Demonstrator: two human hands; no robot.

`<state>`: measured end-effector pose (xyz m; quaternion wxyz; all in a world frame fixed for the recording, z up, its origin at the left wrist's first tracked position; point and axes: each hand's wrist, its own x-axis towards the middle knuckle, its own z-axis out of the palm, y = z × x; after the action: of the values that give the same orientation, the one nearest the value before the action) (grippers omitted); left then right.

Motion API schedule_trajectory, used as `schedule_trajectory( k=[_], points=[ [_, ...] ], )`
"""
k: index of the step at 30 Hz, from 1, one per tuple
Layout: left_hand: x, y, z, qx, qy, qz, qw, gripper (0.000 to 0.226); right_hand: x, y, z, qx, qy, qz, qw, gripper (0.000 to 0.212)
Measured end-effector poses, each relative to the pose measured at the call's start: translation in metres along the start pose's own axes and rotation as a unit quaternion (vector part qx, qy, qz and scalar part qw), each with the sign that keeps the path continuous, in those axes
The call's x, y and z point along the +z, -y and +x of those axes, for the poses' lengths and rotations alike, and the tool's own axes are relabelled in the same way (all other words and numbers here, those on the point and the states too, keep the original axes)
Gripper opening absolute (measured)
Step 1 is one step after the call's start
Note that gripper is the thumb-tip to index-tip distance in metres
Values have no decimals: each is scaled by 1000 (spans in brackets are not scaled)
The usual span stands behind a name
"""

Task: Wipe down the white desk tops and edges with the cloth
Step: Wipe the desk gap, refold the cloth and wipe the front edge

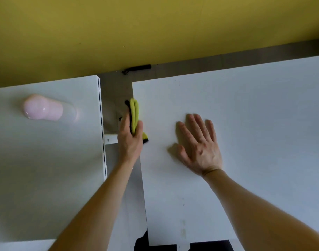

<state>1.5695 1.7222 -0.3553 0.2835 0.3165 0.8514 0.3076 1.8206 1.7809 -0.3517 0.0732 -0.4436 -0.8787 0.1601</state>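
left hand [130,140] grips cloth [134,115] at right desk [245,124] edge | right hand [198,147] flat, open | yellow wall [137,28]

– How does your light look?

– Soft and even on the right desk [245,124], cooler toward its right side. Your right hand [198,147] casts a short, diffuse shadow to its left.

– Any blur?

– The pink object [44,110] on the left desk [37,169] is smeared, with a small glint. Your fingertips [196,117] look soft. Desk edges bow slightly at the margins.
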Motion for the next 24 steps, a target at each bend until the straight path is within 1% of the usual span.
schedule_trajectory(
  k=[2,3,6,8,10,12,15,17,18,20,22,24],
  points=[
    [-6,11,-39,-10,25,1,1000,59,0,1,0,-2,2,-3,1000,75],
    [-8,11,-43,3,33,0,999,60,0,1,0,-3,4,-5,1000,75],
    [-8,-18,10,39,20,17,999,57,1,1,1,-3,3,-11,1000,75],
    [-1,-36,58,37,-3,5,999,55,1,1,0,-7,-8,-5,1000,74],
    [5,-39,66,35,-35,13,999,55,1,0,0,-9,-12,-6,1000,74],
    [7,-23,24,55,-47,17,997,55,0,-1,-1,-13,-11,-5,1000,74],
    [1,8,-66,71,-15,18,997,58,1,-1,0,-17,-9,-6,1000,75],
    [-3,15,-80,80,-11,33,996,59,-1,0,0,-21,-9,-6,1000,75],
    [-5,9,-64,74,-15,43,996,59,-2,0,1,-22,-11,-6,1000,74],
    [0,-7,-6,58,-25,66,996,59,-2,0,2,-26,-14,-10,1000,74],
    [7,-26,56,67,-24,52,996,60,0,-2,1,-28,-20,-13,999,73],
    [11,-33,77,76,-32,37,996,64,0,-3,2,-26,-22,-13,999,73]
  ],
)
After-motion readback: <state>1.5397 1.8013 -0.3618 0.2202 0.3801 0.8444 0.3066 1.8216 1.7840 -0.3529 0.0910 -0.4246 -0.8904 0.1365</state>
